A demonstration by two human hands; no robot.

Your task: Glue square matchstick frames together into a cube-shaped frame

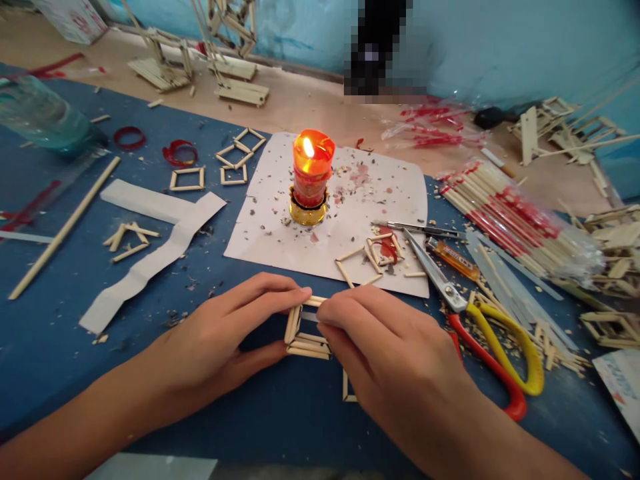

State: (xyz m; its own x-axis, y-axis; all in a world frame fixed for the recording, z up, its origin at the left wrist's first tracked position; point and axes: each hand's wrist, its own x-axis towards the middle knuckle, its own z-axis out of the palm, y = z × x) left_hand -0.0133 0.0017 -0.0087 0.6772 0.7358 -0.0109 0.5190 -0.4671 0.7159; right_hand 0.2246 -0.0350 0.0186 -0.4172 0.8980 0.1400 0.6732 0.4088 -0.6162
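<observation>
Near the lit candle (311,167), our left hand (200,340) and right hand (400,347) pinch the stick frame (309,343), likely light and fragile, best held by its corners.

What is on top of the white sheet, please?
A lit candle, stick frames, dark bits, and parts of the cutter and scissors. The sheet beneath the candle's base is covered.
</observation>
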